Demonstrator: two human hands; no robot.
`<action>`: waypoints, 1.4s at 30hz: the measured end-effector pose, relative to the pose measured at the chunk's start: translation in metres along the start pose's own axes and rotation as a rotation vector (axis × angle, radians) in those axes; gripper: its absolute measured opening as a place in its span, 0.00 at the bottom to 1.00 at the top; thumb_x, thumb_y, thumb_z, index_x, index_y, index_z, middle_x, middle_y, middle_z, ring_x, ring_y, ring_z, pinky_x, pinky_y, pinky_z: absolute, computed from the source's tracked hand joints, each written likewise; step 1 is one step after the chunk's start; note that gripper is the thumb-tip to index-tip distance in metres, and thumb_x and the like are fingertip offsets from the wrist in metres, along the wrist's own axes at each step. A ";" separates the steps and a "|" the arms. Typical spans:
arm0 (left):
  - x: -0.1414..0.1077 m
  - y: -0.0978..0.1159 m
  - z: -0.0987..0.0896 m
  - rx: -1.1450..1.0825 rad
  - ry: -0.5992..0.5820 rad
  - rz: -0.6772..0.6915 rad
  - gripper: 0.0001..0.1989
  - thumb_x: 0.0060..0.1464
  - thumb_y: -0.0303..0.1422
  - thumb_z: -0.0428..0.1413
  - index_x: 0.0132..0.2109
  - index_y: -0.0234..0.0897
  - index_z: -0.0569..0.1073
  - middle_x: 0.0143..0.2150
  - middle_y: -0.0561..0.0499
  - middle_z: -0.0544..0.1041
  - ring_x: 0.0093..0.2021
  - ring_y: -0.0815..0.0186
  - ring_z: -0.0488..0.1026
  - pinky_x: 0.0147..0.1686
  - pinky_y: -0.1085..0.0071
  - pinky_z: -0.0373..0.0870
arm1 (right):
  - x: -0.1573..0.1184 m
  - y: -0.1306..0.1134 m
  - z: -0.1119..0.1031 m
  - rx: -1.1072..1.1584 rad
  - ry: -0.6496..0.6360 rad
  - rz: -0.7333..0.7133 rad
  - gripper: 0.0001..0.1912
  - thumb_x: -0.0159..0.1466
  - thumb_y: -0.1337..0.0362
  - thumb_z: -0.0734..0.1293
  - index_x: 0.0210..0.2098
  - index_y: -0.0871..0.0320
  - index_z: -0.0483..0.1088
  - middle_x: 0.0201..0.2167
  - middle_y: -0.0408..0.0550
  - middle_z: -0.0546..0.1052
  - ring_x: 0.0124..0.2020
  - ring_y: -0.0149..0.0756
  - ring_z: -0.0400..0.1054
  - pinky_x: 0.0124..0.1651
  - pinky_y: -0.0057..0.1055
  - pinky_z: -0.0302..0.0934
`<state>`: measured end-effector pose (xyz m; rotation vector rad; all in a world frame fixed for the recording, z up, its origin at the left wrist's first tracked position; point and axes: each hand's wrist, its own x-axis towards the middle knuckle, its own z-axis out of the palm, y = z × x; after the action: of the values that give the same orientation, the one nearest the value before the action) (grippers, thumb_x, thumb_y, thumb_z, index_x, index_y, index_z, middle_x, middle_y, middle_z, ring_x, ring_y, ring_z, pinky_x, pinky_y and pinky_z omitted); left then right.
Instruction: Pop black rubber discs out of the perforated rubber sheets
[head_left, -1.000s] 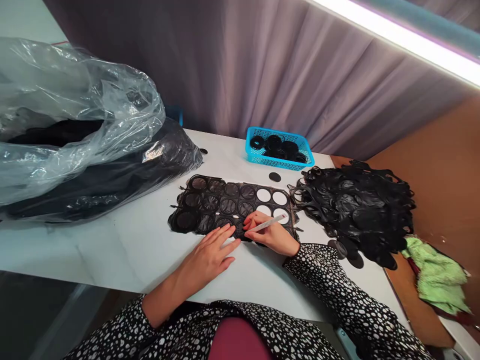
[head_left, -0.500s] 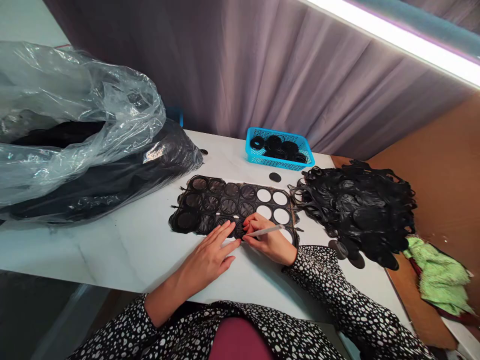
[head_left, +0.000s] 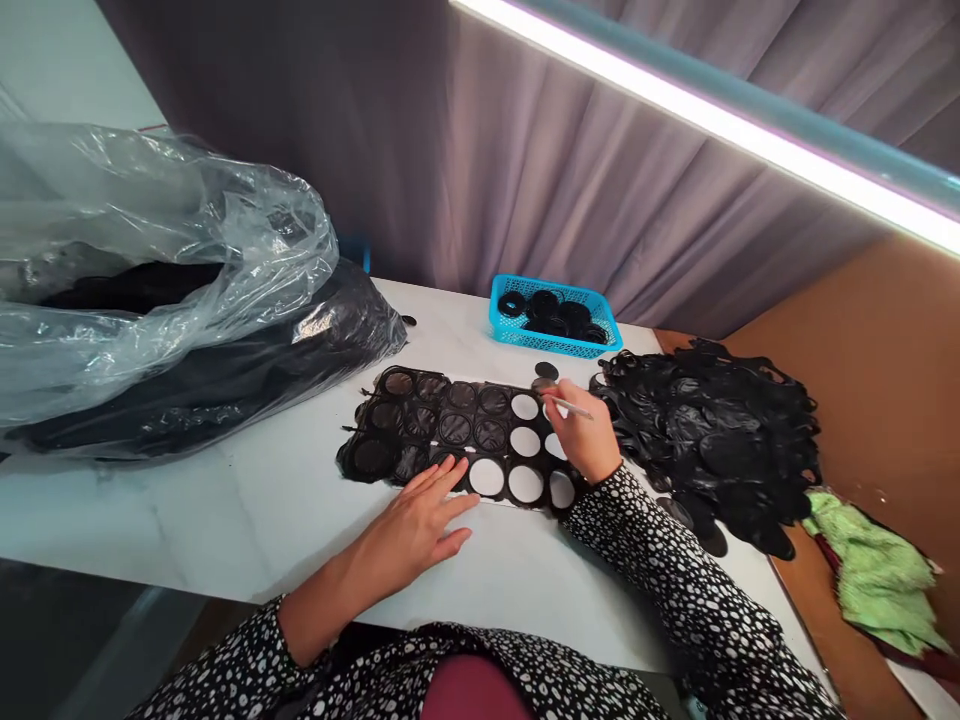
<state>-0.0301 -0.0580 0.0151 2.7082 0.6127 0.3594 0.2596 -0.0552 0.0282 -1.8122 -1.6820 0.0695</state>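
A flat black rubbery sheet (head_left: 440, 412) with rows of round shapes lies on the white table; on its right part several circles are open and show white. My left hand (head_left: 429, 520) rests with fingers spread on the sheet's front edge. Over the sheet's back right part, my right hand (head_left: 585, 430) pinches a thin pale tool (head_left: 573, 407) and a small dark disc (head_left: 543, 385) at the fingertips. Just behind it another black disc (head_left: 547, 370) lies on the table.
A blue basket (head_left: 556, 343) of black rings stands at the back. Right of the sheet is a heap of black sheets (head_left: 720, 430), with a green cloth (head_left: 877, 570) beyond. A large clear plastic bag (head_left: 225, 330) of black material fills the left.
My right hand has moved back and right from the front row, with a disc now at its fingertips. One more front-row circle now shows white. My left hand has stayed on the sheet.
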 end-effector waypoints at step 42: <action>0.053 -0.037 0.000 0.193 -0.024 0.002 0.25 0.60 0.44 0.58 0.62 0.42 0.67 0.64 0.39 0.65 0.65 0.48 0.62 0.61 0.52 0.61 | 0.048 0.028 -0.023 0.073 0.083 0.005 0.10 0.64 0.62 0.63 0.26 0.54 0.63 0.32 0.50 0.80 0.32 0.40 0.72 0.36 0.32 0.62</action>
<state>0.0031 -0.0024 0.0103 2.8922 0.6690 0.2808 0.3026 -0.0200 0.0513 -1.7419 -1.5973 0.0561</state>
